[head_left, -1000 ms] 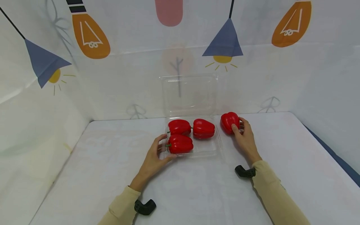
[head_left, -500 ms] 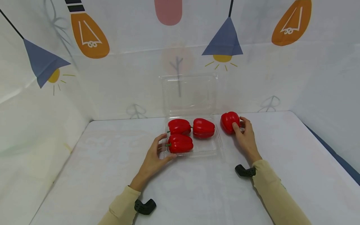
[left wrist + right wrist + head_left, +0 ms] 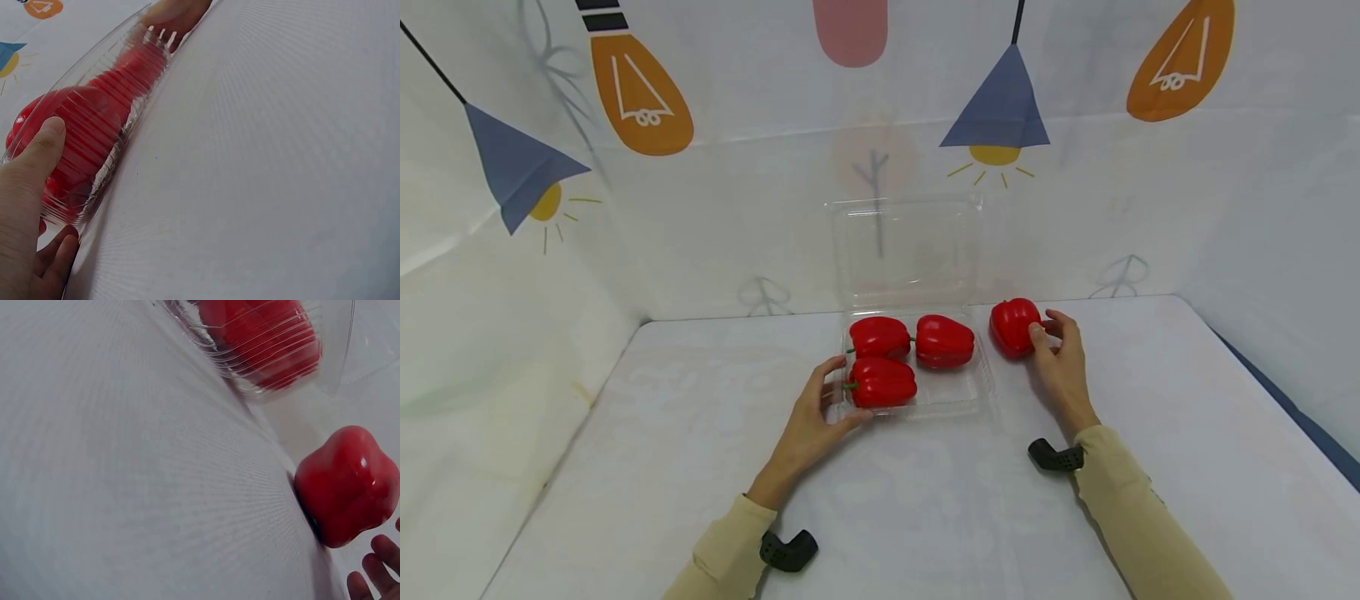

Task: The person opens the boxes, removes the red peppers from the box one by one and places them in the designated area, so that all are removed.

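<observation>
A clear plastic clamshell container (image 3: 947,402) stands on the table with its lid (image 3: 906,254) raised. Inside lie three red bell peppers: one front left (image 3: 883,383), one behind it (image 3: 880,337) and one at the back right (image 3: 944,342). My left hand (image 3: 808,425) grips the container's left front corner, the thumb along the front wall and the fingers at the left side. Right of the container, another red bell pepper (image 3: 1015,327) rests on the table. Beside it is my right hand (image 3: 1062,367), its fingers spread and apart from the pepper in the right wrist view (image 3: 378,569).
The white table (image 3: 910,508) ends at a back wall sheet (image 3: 737,208) printed with lamps and bulbs. Side sheets (image 3: 1285,250) stand left and right. A black wrist device (image 3: 788,551) sits on each forearm.
My right hand has loosened from the pepper on the table and drawn slightly to the right, fingers parting. The left hand, container and peppers stay where they were.
</observation>
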`<state>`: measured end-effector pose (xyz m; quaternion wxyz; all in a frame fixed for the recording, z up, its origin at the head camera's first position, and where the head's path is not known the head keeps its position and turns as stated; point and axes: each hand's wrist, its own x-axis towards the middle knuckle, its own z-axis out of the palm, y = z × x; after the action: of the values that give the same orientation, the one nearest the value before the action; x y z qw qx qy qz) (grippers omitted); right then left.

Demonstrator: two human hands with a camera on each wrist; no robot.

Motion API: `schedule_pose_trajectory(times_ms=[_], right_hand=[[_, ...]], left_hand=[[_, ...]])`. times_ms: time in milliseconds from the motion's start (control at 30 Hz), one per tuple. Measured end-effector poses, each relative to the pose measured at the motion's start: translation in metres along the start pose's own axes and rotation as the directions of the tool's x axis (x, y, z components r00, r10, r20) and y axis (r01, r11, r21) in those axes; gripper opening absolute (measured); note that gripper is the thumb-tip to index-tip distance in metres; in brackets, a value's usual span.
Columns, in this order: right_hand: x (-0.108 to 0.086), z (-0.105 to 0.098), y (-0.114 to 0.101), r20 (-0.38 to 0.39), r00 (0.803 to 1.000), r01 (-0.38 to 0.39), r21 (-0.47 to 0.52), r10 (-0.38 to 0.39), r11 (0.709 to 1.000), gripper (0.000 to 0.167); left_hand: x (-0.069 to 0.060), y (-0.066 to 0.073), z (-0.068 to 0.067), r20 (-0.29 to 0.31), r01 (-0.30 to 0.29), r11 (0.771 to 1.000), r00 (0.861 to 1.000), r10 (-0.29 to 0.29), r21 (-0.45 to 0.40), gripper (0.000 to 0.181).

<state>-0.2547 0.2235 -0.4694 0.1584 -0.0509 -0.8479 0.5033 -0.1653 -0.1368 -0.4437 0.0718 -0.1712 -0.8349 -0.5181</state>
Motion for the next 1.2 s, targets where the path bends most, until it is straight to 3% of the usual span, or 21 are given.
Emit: schedule_pose_trajectory(times_ms=[200,433,633,933,1200], right_hand=[[0.0,0.0,-0.001,-0.032,0.999,0.031,0.042,-0.03,0.999,0.051],[0.005,-0.001,-0.007,-0.108,0.974,0.206,0.047,-0.201,0.977,0.044],[0.003,-0.001,-0.017,-0.101,0.957,0.278,0.075,-0.27,0.958,0.04],[-0.003,-0.002,-0.036,0.008,0.938,0.345,0.042,-0.345,0.938,0.046],[-0.006,-0.001,-0.049,0.104,0.909,0.403,0.028,-0.404,0.915,0.045]], left_hand=[[0.0,0.0,0.0,-0.002,-0.002,1.0,1.0,0.002,-0.004,0.082],[-0.001,-0.001,0.001,-0.004,-0.003,1.0,1.0,0.003,0.004,0.081],[0.0,0.0,0.0,-0.006,-0.01,1.0,1.0,0.01,0.011,0.081],[0.0,-0.001,0.001,-0.001,-0.009,1.0,1.0,0.009,0.001,0.081],[0.0,-0.001,0.0,-0.003,-0.009,1.0,1.0,0.009,0.008,0.081]])
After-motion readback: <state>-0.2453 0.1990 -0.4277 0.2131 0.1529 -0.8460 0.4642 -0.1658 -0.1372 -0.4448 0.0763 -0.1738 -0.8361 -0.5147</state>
